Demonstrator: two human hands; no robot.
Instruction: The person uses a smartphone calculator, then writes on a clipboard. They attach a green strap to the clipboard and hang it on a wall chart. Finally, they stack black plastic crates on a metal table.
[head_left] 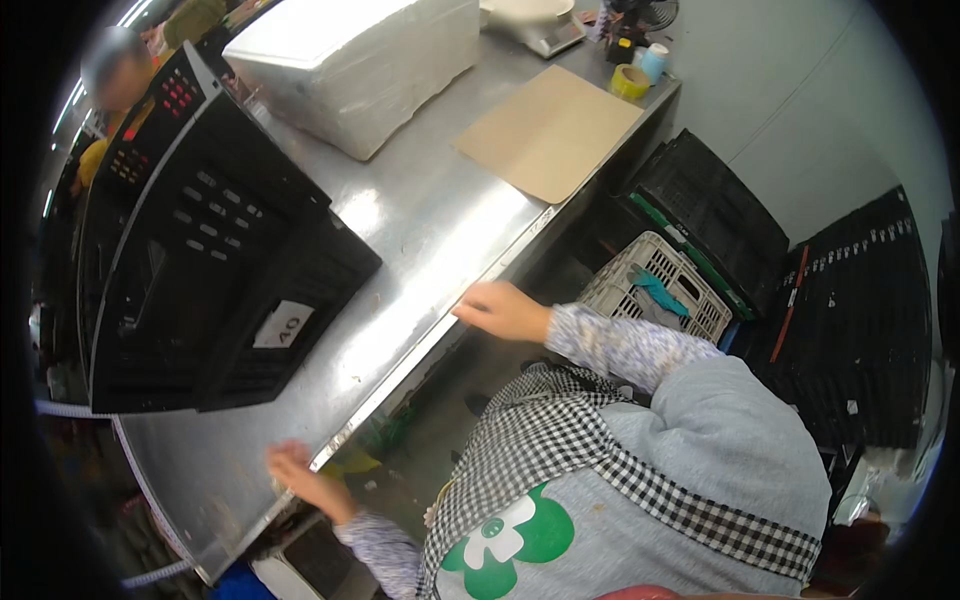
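Note:
My left hand (pixel 310 485) is at the front edge of the metal table (pixel 375 205), close to the near side of a tall black plastic crate (pixel 230 250). Motion smears its fingers, so their pose is unclear. Farther right along the same edge, my right hand (pixel 507 311) is loosely curled, with nothing visible in it. The crate stands apart from both hands. It has rows of slots and a white label on its side.
A large white foam box (pixel 350 75) stands at the back of the table. A brown cardboard sheet (pixel 550 135), a yellow tape roll (pixel 629 82) and a scale (pixel 550 35) lie right of it. Black crates (pixel 850 310) are stacked at right, near a white basket (pixel 655 285). A person (pixel 120 75) is beyond the table.

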